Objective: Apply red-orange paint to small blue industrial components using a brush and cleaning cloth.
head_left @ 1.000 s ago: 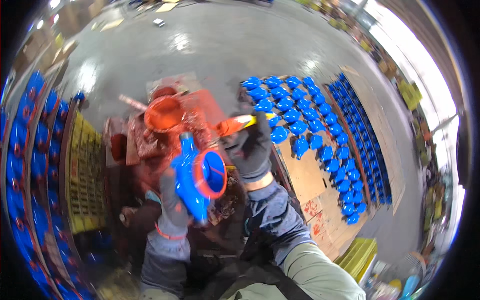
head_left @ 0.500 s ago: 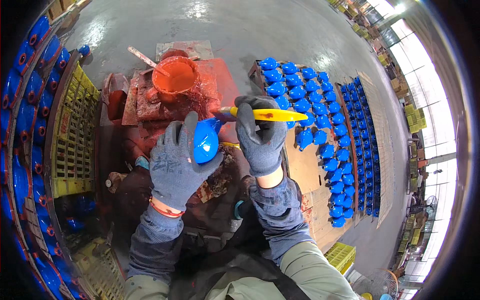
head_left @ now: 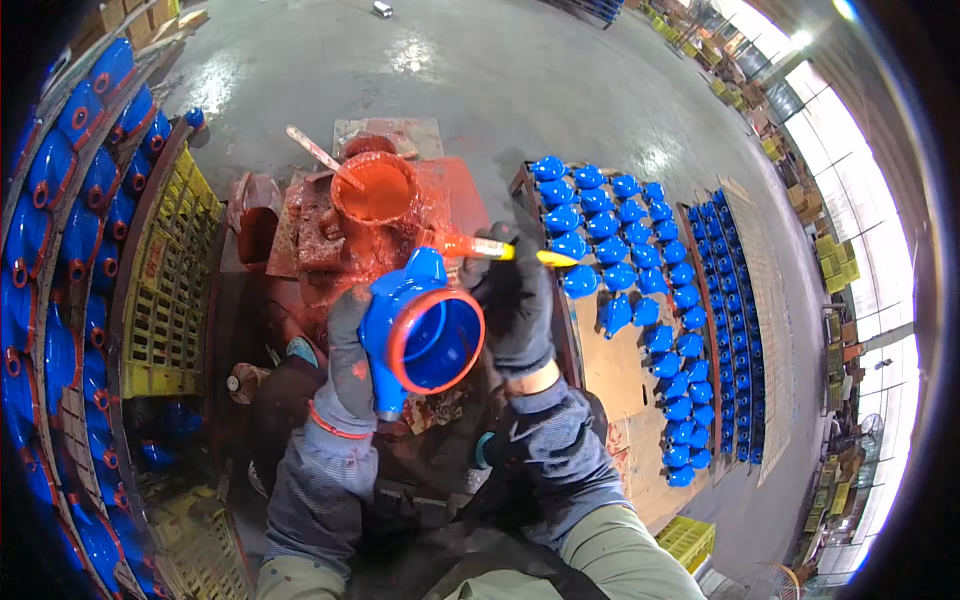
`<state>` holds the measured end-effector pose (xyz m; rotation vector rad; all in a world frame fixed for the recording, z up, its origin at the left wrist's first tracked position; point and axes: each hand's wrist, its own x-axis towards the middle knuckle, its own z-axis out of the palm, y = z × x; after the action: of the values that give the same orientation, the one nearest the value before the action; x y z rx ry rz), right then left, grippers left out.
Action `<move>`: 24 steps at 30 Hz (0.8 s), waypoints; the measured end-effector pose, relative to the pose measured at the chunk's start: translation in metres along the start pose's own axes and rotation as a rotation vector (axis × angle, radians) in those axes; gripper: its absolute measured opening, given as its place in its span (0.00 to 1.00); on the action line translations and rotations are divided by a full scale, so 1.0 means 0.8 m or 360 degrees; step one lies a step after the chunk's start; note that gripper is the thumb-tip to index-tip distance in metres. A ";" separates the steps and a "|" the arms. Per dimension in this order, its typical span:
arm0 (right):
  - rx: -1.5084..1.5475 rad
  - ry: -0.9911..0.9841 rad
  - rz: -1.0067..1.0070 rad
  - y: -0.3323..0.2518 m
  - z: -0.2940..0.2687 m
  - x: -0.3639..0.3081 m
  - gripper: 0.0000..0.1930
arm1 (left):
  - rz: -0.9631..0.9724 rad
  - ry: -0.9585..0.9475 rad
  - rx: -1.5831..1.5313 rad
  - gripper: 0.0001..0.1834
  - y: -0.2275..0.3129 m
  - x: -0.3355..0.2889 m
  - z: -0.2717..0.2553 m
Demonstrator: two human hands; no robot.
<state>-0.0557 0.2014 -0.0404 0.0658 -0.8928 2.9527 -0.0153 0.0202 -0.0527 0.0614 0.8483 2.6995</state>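
My left hand (head_left: 350,345), in a dark grey glove, grips a glossy blue hollow housing (head_left: 436,345) from its left side. The housing's wide round mouth, edged in red, faces up toward me. One short neck points away from me, another toward me. In my gloved right hand (head_left: 518,305), somewhat blurred, is a paintbrush (head_left: 472,247) with a yellow handle. Its red-coated bristles are at the housing's far neck; whether they touch it I cannot tell. Just beyond stands a bucket (head_left: 352,220) of red paint with a paint-smeared stick (head_left: 325,157) leaning in it.
The bucket stands on a red-spattered work surface (head_left: 460,190). To the right, rows of blue housings (head_left: 637,232) rest on a cardboard-covered board (head_left: 615,375), with another packed rack (head_left: 730,320) beyond. On the left are a yellow crate (head_left: 165,290) and racks of red-rimmed housings (head_left: 55,165).
The housing has been turned in my left hand, so its red-rimmed mouth now faces me. The brush has tilted and come to the far neck. The whole view has shifted slightly.
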 end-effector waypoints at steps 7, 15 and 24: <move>0.0492 0.0064 0.0523 0.039 -0.044 0.014 0.21 | -0.0555 -0.0917 -0.1208 0.48 -0.008 0.010 0.026; 0.0371 -0.0080 0.0150 -0.015 -0.033 0.021 0.20 | -0.0589 -0.0444 -0.1028 0.52 0.023 0.006 0.021; -0.1507 0.0170 -0.0477 -0.022 0.037 -0.011 0.16 | 0.0507 0.0103 0.2484 0.37 -0.003 -0.004 0.017</move>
<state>-0.0451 0.1989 -0.0064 -0.0038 -1.9253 1.9861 -0.0102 0.0285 -0.0424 0.4495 2.8179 1.5380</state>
